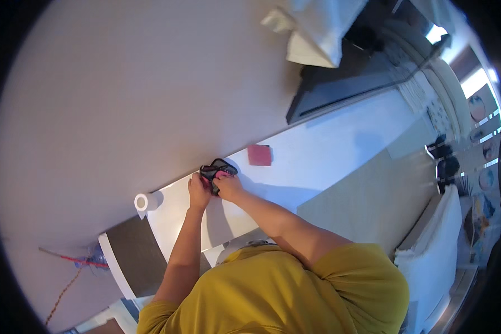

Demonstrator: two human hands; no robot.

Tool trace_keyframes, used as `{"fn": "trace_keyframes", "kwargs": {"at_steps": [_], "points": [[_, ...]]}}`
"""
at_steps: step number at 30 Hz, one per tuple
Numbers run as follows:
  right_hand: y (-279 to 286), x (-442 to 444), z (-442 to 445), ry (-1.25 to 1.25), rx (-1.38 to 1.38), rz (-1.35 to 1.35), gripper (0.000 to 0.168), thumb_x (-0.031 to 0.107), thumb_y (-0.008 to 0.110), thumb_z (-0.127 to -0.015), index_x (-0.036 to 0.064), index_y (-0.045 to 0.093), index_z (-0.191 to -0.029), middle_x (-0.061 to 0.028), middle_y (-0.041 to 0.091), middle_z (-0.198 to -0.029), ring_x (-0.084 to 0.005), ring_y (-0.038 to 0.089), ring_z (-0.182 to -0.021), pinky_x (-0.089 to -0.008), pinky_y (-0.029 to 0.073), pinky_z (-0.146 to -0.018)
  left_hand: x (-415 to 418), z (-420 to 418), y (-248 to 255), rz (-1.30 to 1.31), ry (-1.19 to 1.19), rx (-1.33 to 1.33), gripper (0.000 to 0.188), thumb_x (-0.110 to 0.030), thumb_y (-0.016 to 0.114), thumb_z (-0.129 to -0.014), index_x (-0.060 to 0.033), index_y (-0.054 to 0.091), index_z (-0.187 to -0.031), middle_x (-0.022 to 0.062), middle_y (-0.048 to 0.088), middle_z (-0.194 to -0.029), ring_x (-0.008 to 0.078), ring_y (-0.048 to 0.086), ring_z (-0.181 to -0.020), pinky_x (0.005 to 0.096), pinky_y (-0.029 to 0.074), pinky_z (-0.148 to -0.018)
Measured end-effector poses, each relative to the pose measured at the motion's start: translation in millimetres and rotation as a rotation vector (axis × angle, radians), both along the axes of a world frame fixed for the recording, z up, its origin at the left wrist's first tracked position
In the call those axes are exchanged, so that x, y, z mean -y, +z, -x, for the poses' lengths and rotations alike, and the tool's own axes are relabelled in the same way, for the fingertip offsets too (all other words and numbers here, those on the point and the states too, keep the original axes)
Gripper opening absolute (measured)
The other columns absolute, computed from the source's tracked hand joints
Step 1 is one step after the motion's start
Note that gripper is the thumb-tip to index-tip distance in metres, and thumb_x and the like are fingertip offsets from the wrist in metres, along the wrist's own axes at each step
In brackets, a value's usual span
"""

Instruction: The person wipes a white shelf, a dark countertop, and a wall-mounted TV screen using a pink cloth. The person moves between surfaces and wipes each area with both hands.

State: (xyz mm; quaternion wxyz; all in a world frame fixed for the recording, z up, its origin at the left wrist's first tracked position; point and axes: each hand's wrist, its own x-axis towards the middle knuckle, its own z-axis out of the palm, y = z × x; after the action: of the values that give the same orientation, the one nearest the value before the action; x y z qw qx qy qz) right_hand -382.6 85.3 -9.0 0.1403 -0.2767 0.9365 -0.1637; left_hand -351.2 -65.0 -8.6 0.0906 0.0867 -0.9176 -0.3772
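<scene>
Both my hands are at a small soft fabric item (218, 168), grey with black edging and pink parts, near the wall side of a white tabletop (334, 142). My left hand (199, 192) grips its left side, with the thumb and fingers partly hidden. On its right side, my right hand (229, 186) has its fingers bent onto a pink part. What exactly the item is cannot be made out. A flat pink square piece (259, 155) with a dark edge lies to the right of my hands.
A white paper roll (145, 202) stands at the tabletop's left end, its loose end hanging. Farther right, a dark flat screen (338, 89) stands by the wall under a draped white cloth (317, 46). A dark brown surface (135, 256) with a white edge adjoins at left.
</scene>
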Motion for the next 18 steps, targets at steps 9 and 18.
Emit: {"fn": "trace_keyframes", "kwargs": {"at_steps": [9, 18], "points": [[6, -111, -49, -0.141, 0.211, 0.144, 0.035, 0.021, 0.062, -0.077, 0.008, 0.061, -0.109, -0.0164, 0.065, -0.109, -0.0362, 0.062, -0.1, -0.0442, 0.05, -0.081, -69, -29, 8, -0.676, -0.325, 0.654, 0.035, -0.008, 0.077, -0.079, -0.0022, 0.065, -0.111, 0.0023, 0.069, -0.094, 0.0118, 0.063, -0.08, 0.0288, 0.053, -0.073], [-7, -314, -35, -0.864, 0.686, 1.243, 0.048, 0.036, 0.06, -0.093, 0.009, 0.052, -0.132, -0.0115, 0.065, -0.104, -0.0227, 0.063, -0.095, -0.0386, 0.05, -0.083, -218, 2, 23, -1.193, -0.45, 0.785, 0.04, -0.025, 0.071, -0.09, -0.0032, 0.059, -0.121, 0.0036, 0.067, -0.111, 0.0149, 0.062, -0.102, 0.0327, 0.049, -0.093]]}}
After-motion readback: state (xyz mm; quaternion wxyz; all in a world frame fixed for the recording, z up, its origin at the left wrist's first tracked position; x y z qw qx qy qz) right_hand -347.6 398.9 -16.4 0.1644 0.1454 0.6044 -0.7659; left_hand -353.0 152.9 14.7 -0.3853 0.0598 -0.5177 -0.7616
